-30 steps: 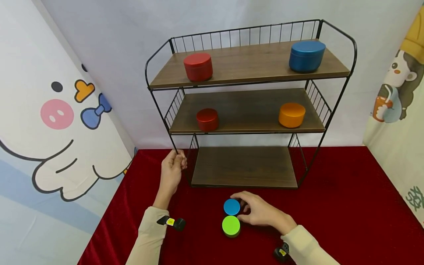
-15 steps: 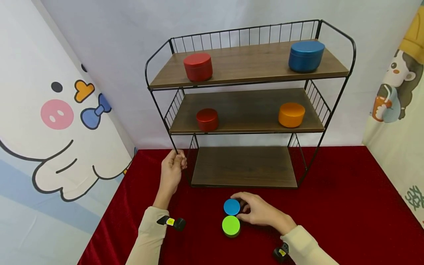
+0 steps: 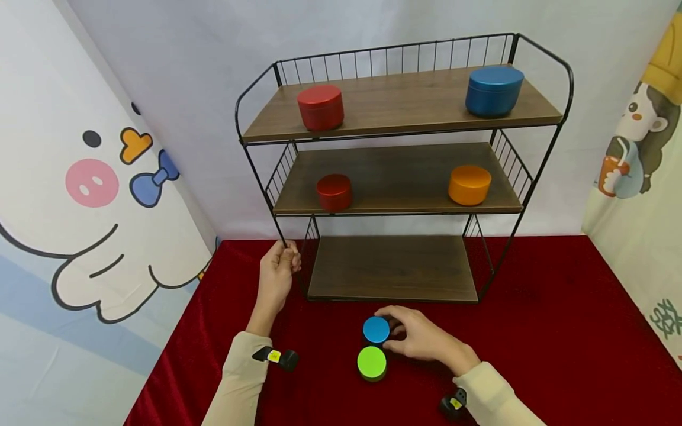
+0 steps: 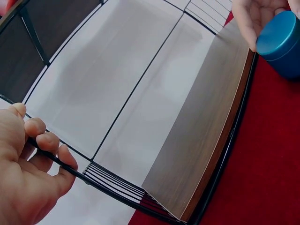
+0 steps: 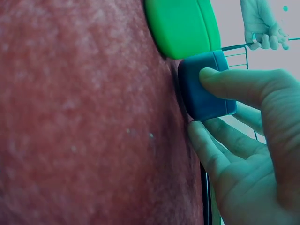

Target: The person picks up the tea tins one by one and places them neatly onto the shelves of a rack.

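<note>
My left hand (image 3: pixel 277 269) grips the black wire side post of a three-tier rack (image 3: pixel 396 269); in the left wrist view its fingers (image 4: pixel 47 140) curl round the thin black bar. In front of the rack, my right hand (image 3: pixel 423 337) holds a small round blue tin (image 3: pixel 376 329) between thumb and fingers. In the right wrist view the thumb presses one side of this blue tin (image 5: pixel 206 86), and the fingertips lie at its other side, close to the red cloth. A lime-green round tin (image 3: pixel 371 362) stands just nearer the person, right by the blue one.
On the rack's top shelf stand a red tin (image 3: pixel 321 107) and a large blue oval tin (image 3: pixel 494 90). A dark red tin (image 3: pixel 334 192) and an orange tin (image 3: pixel 469 185) sit on the middle shelf. Red cloth (image 3: pixel 554 331) covers the table; printed curtains (image 3: pixel 101 195) flank it.
The right hand has shifted the blue tin slightly away and to the right, leaving a small gap from the green tin. The left hand stays on the post.
</note>
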Action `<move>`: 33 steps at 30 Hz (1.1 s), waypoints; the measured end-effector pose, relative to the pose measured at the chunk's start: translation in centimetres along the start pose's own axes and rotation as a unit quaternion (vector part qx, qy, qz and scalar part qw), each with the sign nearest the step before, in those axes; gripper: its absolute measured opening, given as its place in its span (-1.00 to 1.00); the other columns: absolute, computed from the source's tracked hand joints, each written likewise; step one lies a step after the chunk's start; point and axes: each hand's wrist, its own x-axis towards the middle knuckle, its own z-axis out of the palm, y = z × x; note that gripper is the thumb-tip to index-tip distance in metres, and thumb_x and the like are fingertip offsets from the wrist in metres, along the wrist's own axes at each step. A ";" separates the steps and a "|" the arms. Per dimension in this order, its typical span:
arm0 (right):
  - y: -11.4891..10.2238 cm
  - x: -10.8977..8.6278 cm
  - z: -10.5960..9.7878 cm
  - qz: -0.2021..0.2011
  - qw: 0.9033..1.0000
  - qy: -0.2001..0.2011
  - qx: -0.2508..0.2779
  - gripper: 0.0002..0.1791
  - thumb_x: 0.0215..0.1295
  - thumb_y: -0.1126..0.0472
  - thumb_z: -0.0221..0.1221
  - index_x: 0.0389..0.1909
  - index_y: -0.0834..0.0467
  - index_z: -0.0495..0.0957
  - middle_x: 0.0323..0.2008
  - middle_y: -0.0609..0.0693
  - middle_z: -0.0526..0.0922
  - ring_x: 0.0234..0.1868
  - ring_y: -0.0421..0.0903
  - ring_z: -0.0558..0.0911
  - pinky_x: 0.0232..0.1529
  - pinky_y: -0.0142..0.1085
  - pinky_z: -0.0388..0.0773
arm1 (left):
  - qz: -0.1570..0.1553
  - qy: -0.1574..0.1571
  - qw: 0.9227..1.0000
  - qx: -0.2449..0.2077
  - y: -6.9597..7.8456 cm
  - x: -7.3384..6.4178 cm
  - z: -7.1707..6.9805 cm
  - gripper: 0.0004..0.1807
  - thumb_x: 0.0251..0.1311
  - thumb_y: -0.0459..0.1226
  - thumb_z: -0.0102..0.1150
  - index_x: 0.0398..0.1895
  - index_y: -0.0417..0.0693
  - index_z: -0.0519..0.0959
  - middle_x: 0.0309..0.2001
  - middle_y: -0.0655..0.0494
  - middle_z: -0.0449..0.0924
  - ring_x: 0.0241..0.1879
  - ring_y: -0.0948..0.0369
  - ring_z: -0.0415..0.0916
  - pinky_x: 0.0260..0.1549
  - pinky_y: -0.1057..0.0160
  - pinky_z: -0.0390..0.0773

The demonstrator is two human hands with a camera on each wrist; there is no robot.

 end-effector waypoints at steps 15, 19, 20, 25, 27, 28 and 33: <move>0.5 -0.5 -1.9 0.012 0.999 0.032 -0.010 -0.37 0.29 0.28 0.39 0.34 0.23 0.42 0.17 0.16 0.59 0.08 0.07 0.67 0.06 -0.25 0.67 | -0.004 0.002 1.000 0.000 0.0 -0.1 0.0 -0.72 0.59 -0.27 -0.16 -0.27 -0.34 0.36 -0.46 -0.03 0.29 -0.44 0.21 0.29 -0.38 0.36 0.42; 0.6 -0.7 -2.6 0.015 0.999 0.042 -0.015 -0.37 0.29 0.28 0.40 0.34 0.24 0.42 0.18 0.17 0.58 0.09 0.08 0.67 0.07 -0.23 0.68 | -0.009 0.004 1.000 0.006 0.0 -0.1 0.0 -0.73 0.60 -0.28 -0.16 -0.26 -0.33 0.37 -0.45 -0.03 0.30 -0.43 0.21 0.30 -0.37 0.35 0.44; 0.6 -0.8 -2.8 0.016 0.999 0.044 -0.016 -0.37 0.29 0.28 0.40 0.34 0.24 0.42 0.19 0.17 0.58 0.09 0.08 0.67 0.07 -0.22 0.68 | -0.009 0.004 1.000 0.006 0.0 -0.1 0.0 -0.73 0.60 -0.29 -0.17 -0.26 -0.33 0.37 -0.45 -0.03 0.30 -0.42 0.21 0.30 -0.37 0.35 0.44; 0.7 -1.1 -3.6 0.019 0.998 0.058 -0.019 -0.38 0.30 0.27 0.40 0.34 0.22 0.42 0.20 0.19 0.57 0.10 0.10 0.67 0.08 -0.17 0.67 | -0.008 0.005 1.000 0.007 0.0 0.0 0.0 -0.72 0.60 -0.29 -0.17 -0.26 -0.35 0.36 -0.45 -0.03 0.31 -0.42 0.21 0.30 -0.37 0.35 0.44; 0.7 -1.3 -3.9 0.020 0.997 0.065 -0.021 -0.37 0.29 0.27 0.40 0.34 0.22 0.42 0.19 0.20 0.57 0.10 0.11 0.66 0.09 -0.17 0.67 | -0.007 0.005 1.000 0.008 0.0 -0.1 0.0 -0.72 0.60 -0.28 -0.16 -0.26 -0.34 0.37 -0.45 -0.02 0.31 -0.42 0.21 0.30 -0.37 0.35 0.44; 0.7 -1.4 -4.0 0.021 0.997 0.068 -0.022 -0.37 0.29 0.27 0.40 0.34 0.22 0.42 0.19 0.20 0.57 0.11 0.11 0.66 0.08 -0.17 0.67 | -0.007 0.005 1.000 0.009 0.0 -0.1 0.0 -0.72 0.60 -0.28 -0.16 -0.27 -0.34 0.37 -0.45 -0.02 0.31 -0.43 0.21 0.30 -0.37 0.35 0.44; 0.9 -1.8 -4.4 0.033 0.995 0.085 -0.033 -0.36 0.29 0.28 0.40 0.36 0.19 0.41 0.18 0.19 0.58 0.12 0.12 0.67 0.08 -0.19 0.68 | -0.009 0.006 1.000 0.005 0.1 -0.2 0.1 -0.72 0.59 -0.27 -0.15 -0.26 -0.34 0.36 -0.45 -0.04 0.30 -0.43 0.21 0.30 -0.36 0.34 0.45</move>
